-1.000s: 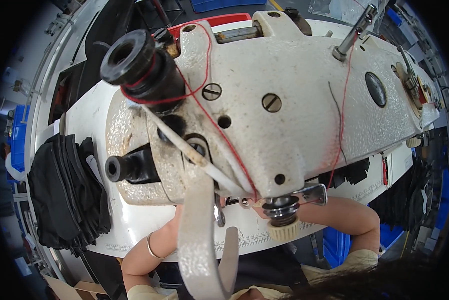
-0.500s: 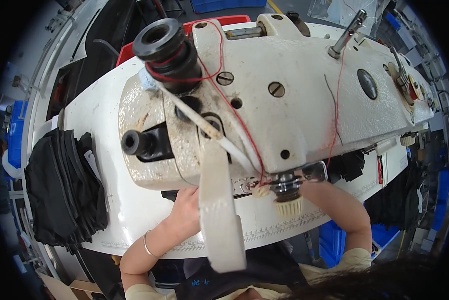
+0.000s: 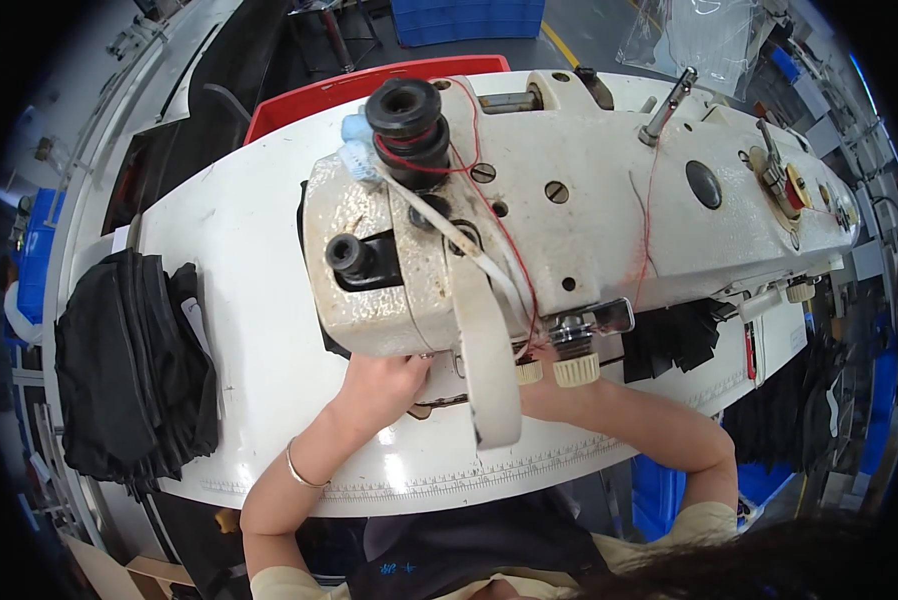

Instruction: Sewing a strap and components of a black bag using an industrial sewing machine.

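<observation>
A white sewing machine (image 3: 599, 230) with red thread fills the upper middle of the head view, over a white table (image 3: 249, 260) with a ruler strip along its front edge. My left hand (image 3: 379, 385) is curled at the machine's lower left, beside the needle area; its fingertips disappear under the machine head, and what they hold is hidden. My right hand (image 3: 544, 395) reaches in below the tension knob (image 3: 576, 368), its fingers mostly hidden by the machine. Black fabric pieces (image 3: 669, 340) lie beneath the machine arm, to the right of my hands.
A stack of black fabric (image 3: 129, 380) lies on the table's left, and more black fabric (image 3: 779, 410) hangs at the right. A red tray (image 3: 319, 85) is behind the machine. Blue bins (image 3: 469, 20) stand beyond it and below the table's right side (image 3: 654, 495).
My view has drawn back, so the machine looks smaller and further right. More of my left hand now shows from behind the machine's white lever. Both hands remain at the needle area.
</observation>
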Available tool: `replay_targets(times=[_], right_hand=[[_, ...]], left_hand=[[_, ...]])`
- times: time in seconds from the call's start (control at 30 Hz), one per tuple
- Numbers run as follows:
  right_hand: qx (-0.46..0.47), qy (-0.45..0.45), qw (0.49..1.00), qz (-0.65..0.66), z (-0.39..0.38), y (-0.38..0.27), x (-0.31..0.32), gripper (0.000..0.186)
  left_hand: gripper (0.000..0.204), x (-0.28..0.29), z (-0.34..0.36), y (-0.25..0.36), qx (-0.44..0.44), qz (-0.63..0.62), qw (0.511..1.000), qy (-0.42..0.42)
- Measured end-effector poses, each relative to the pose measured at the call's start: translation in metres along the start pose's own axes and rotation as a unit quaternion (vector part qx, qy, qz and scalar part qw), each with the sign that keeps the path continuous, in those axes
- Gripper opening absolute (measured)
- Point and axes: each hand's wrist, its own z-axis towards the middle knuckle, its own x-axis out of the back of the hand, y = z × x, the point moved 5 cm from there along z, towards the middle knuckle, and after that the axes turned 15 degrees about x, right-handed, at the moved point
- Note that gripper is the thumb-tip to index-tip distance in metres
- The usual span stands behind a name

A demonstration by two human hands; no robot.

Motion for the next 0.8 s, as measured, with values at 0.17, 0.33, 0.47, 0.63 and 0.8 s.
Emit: replay_targets(times=[0.17, 0.33, 0.47, 0.63, 0.8], right_hand=[[-0.011, 0.044, 0.999, 0.027, 0.009, 0.002, 0.012, 0.011], [-0.050, 0.062, 0.996, 0.044, 0.021, 0.011, 0.035, 0.010], [-0.059, 0.052, 0.994, 0.075, 0.017, 0.010, 0.035, 0.009], [-0.220, 0.040, 0.937, 0.267, 0.017, 0.008, 0.028, 0.036], [-0.498, 0.058, 0.370, 0.782, 0.001, -0.046, 0.020, 0.068]], left_hand=[[0.032, -0.002, 0.004, -0.003, -0.004, -0.011, 0.999, 0.031], [0.030, -0.001, 0.005, 0.002, 0.014, -0.003, 0.999, 0.030], [0.030, -0.004, 0.005, 0.001, 0.004, 0.012, 0.998, 0.057], [0.020, 0.027, 0.003, -0.008, 0.113, -0.044, 0.993, 0.000], [0.017, 0.085, -0.035, 0.062, -0.026, -0.140, 0.980, -0.139]])
